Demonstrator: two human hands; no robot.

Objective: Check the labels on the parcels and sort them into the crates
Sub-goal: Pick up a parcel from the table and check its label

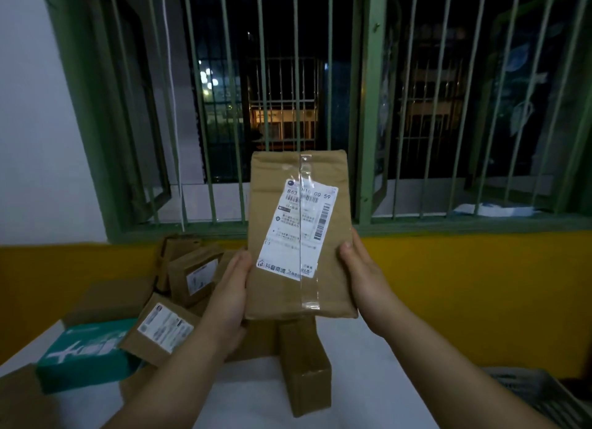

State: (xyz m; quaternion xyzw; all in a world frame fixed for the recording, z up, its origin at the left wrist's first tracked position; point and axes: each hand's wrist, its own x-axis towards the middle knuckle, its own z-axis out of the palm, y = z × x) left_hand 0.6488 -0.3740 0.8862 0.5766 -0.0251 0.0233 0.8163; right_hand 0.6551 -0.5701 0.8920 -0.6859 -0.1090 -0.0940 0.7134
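Two hands hold one brown parcel (298,236) upright above the counter (368,380): left hand (229,287) and right hand (362,271) clasp its lower edges. Keeping thumbs off the white label (296,230) and facing it squarely should let it be read before choosing the grey crate (541,396).

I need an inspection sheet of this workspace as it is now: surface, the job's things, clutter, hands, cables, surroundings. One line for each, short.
Surface: white table, parcels piled on its left side.
Job's things: held parcel upright, white label facing the camera, clear tape down its middle; brown boxes, among them a labelled box and an upright box; grey crate at lower right, only partly in view.
Clutter: teal box at left.
Hands: left hand and right hand hold the parcel by its sides.
Cables: a white cord hangs at the window.
Surroundings: green barred window, dark outside; yellow wall below.
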